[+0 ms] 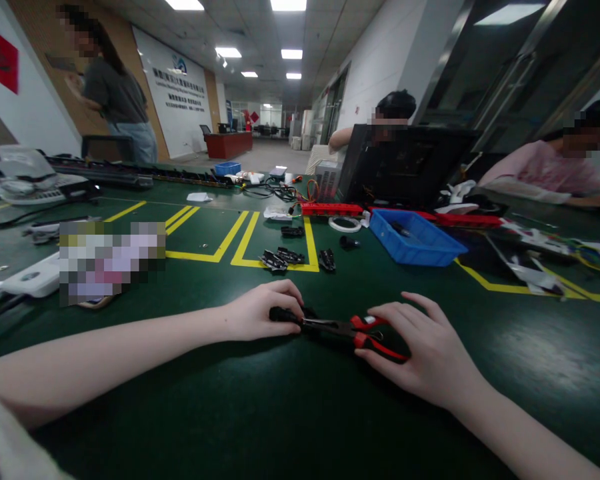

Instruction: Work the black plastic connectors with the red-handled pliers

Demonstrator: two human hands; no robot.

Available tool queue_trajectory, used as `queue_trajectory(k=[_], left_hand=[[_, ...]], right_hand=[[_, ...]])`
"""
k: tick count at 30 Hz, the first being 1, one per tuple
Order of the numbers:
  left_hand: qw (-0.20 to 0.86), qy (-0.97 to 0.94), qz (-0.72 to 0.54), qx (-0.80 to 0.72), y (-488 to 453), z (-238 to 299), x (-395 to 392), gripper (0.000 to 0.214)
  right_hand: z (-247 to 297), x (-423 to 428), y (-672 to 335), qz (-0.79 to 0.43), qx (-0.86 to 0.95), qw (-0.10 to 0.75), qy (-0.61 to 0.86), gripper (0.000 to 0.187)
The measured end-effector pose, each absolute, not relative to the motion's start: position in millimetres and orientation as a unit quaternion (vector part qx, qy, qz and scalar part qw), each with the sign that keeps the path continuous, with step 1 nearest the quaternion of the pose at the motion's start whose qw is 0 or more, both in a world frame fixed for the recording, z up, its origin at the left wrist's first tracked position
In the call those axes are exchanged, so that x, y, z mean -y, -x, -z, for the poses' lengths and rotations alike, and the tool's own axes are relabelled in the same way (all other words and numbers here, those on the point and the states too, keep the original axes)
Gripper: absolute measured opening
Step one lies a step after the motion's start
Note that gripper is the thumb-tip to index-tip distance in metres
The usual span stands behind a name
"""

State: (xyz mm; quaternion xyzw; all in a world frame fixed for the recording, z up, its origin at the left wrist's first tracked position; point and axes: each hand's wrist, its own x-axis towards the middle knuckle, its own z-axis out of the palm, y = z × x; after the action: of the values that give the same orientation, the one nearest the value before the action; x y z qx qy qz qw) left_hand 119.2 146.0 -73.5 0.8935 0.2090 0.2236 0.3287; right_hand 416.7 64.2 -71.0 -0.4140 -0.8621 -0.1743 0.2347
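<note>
My left hand (267, 310) pinches a small black part (281, 315) between thumb and fingers, low over the green table. What kind of part it is I cannot make out. My right hand (425, 347) is closed around the red handles of long-nose pliers (337, 327), the index finger sticking up off the grip. The plier jaws point left and reach the black part at my left fingertips; whether they clamp it is hidden. Just beyond my hands lie several similar black plastic pieces (290, 255), partly on yellow tape, with another black piece (327, 259) to their right.
A blue bin (415, 237) with a dark item inside stands beyond my right hand. Red power strips (333, 209), a white tape roll (345, 223) and cables lie farther back. A phone (115, 267) rests at left. One person stands at left; two sit across the table.
</note>
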Motion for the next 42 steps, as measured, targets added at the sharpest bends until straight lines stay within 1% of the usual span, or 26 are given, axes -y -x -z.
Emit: queue_trajectory(k=[10, 17, 24, 34, 37, 42], left_hand=[[0.324, -0.897, -0.223, -0.202, -119.4, 74.0, -146.9, 0.01], [0.328, -0.895, -0.223, -0.202, -119.8, 73.3, -146.8, 0.01], [0.332, -0.896, -0.216, -0.201, -119.1, 72.0, -146.4, 0.012], [0.328, -0.898, -0.213, -0.203, -118.9, 72.7, -146.2, 0.014], [0.325, -0.901, -0.209, -0.196, -118.0, 73.3, -147.3, 0.015], [0.321, -0.902, -0.211, -0.197, -117.8, 72.2, -146.6, 0.014]], right_hand=[[72.0, -64.8, -413.1, 0.15, 0.855, 0.251, 0.429, 0.037], [69.0, -63.7, -411.1, 0.13, 0.855, 0.241, 0.44, 0.034], [68.3, -65.9, -416.0, 0.139, 0.863, 0.231, 0.427, 0.036], [68.5, -67.5, -415.4, 0.154, 0.852, 0.258, 0.429, 0.038], [69.8, -68.8, -418.2, 0.172, 0.833, 0.261, 0.456, 0.041], [75.4, -74.5, -422.7, 0.165, 0.801, 0.235, 0.525, 0.041]])
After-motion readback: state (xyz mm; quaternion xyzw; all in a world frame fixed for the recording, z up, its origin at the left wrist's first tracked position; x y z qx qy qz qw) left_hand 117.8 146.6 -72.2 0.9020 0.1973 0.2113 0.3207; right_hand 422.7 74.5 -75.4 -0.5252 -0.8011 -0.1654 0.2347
